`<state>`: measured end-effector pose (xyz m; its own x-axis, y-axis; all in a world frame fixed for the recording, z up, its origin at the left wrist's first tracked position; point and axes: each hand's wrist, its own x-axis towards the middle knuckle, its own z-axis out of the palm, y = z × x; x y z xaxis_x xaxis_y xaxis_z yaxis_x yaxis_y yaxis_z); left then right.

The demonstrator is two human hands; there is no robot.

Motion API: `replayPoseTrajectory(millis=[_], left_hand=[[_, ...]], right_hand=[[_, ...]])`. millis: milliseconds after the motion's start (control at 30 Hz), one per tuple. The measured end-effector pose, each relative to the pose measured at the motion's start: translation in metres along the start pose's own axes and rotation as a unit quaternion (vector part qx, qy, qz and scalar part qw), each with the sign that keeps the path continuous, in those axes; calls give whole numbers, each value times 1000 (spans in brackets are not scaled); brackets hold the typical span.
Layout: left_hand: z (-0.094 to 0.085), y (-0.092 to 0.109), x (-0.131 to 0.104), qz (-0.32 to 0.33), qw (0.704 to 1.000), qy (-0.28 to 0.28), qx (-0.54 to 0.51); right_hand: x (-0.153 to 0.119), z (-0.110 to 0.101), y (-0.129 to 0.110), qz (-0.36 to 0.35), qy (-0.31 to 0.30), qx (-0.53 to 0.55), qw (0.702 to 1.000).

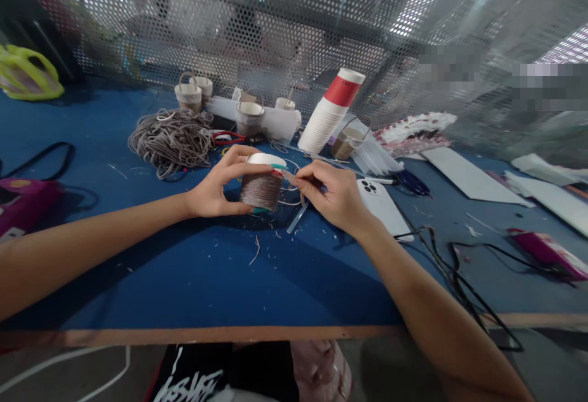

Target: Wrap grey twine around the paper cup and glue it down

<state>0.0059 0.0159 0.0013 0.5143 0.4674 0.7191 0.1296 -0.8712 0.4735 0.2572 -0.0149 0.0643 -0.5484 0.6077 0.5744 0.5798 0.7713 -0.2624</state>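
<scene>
A paper cup (pixel 261 190) wrapped in grey-brown cord lies in my left hand (pixel 215 186), its white end facing up. My left fingers and thumb clasp it from top and bottom, above the blue table. To its right, my right hand (pixel 334 195) is closed in a pinch on a short length of cord (pixel 289 177) beside the cup's upper edge. Where this cord joins the cup is partly hidden by the fingertips. Just below the right fingers a clear glue stick (pixel 297 218) rests on the table, and a thin pale cord loops behind them.
A heap of grey cord (pixel 172 141) lies at the back left, near several cord-trimmed cups (pixel 188 97). A leaning stack of paper cups (pixel 328 114) stands behind my hands. A white phone (pixel 384 209), black cables (pixel 452 267) and a magenta tool (pixel 549 252) lie rightward; another magenta tool (pixel 34 203) lies left.
</scene>
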Motion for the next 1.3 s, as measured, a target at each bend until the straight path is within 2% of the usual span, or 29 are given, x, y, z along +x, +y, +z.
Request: replayPoseTrajectory(millis=[167, 300, 667, 867, 1100, 1200, 1300], left_hand=[[4, -7, 0, 37, 999, 26, -28], [9, -15, -1, 42, 993, 44, -97], [8, -17, -2, 50, 989, 23, -134], [9, -18, 0, 60, 985, 38, -156], [6, -18, 0, 66, 985, 25, -157], [6, -18, 1, 67, 984, 32, -160], [7, -18, 1, 76, 983, 35, -162]], right_hand=[[-1, 1, 5, -34, 1, 8, 999], [1, 1, 6, -36, 9, 23, 999], [1, 3, 6, -45, 23, 19, 999], [0, 6, 8, -74, 21, 11, 997], [-1, 10, 3, -96, 24, 3, 995], [-3, 6, 7, -73, -7, 8, 997], [-5, -1, 16, 9, -16, 43, 999]])
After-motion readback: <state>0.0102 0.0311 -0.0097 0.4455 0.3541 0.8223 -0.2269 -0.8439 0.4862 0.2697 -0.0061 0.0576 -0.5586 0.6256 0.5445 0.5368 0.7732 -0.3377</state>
